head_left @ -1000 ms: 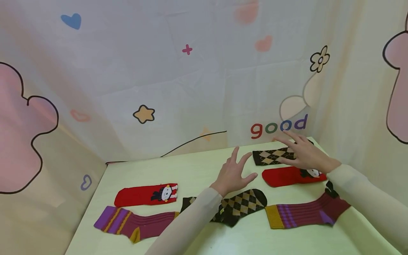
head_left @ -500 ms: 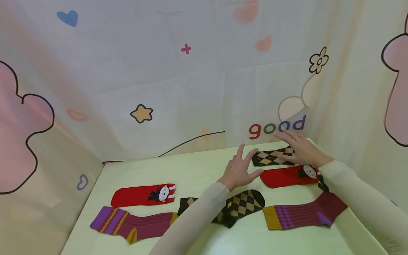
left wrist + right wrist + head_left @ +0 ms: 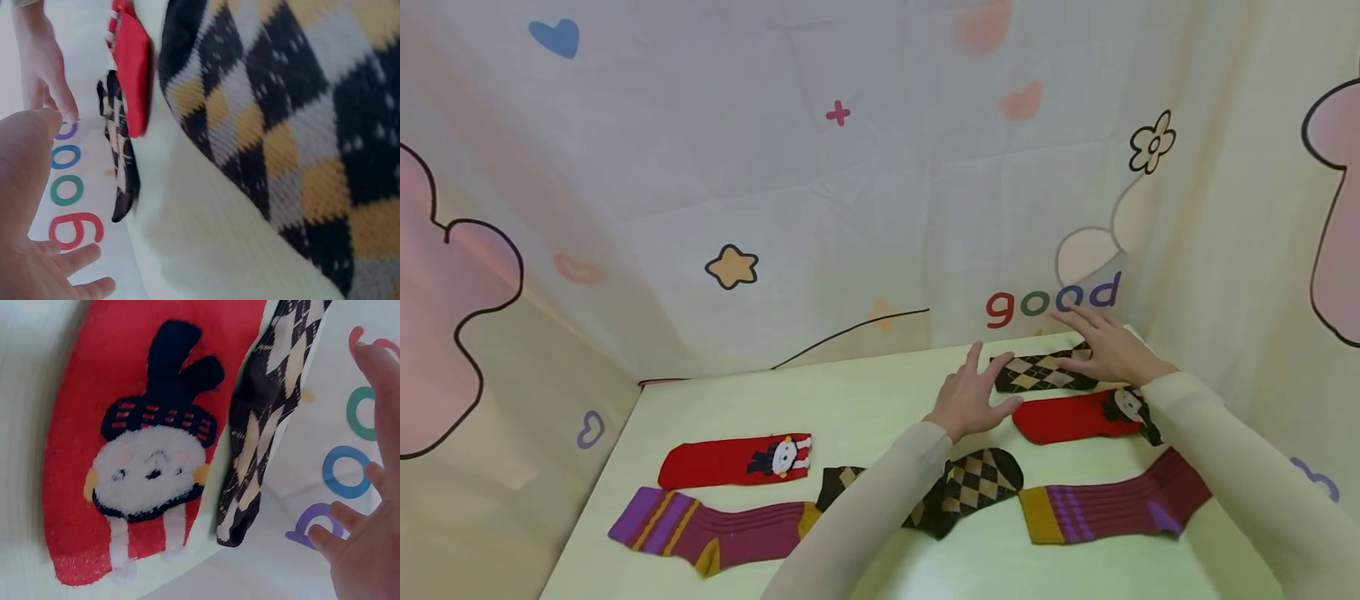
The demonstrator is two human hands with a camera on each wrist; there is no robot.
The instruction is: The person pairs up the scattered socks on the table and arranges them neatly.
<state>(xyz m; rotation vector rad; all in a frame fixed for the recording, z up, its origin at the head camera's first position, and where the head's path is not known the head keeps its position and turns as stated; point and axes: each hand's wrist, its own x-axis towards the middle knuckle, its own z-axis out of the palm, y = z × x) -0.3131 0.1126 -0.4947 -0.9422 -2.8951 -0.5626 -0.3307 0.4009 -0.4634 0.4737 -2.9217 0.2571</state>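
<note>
My left hand (image 3: 970,402) hovers with spread fingers above the middle right of the table, holding nothing. Below its forearm lies a dark argyle sock (image 3: 981,483), partly covered by the sleeve; this sock (image 3: 294,125) looms large in the left wrist view. My right hand (image 3: 1112,354), fingers extended and holding nothing, is over a second argyle sock (image 3: 1041,372) at the back right. Just in front of that sock lies a red sock (image 3: 1060,417) with a white character face, and the right wrist view shows the face on the red sock (image 3: 150,469) closely.
A maroon sock with a mustard cuff (image 3: 1105,504) lies at the front right. At the left are another red sock (image 3: 722,462) and a maroon sock with a purple striped cuff (image 3: 737,533). A printed curtain (image 3: 820,208) surrounds the pale table (image 3: 865,400) at back and sides.
My left hand has drifted a little to the right, and my right hand slightly to the left, bringing them closer together. The view has shifted slightly; the socks lie as before.
</note>
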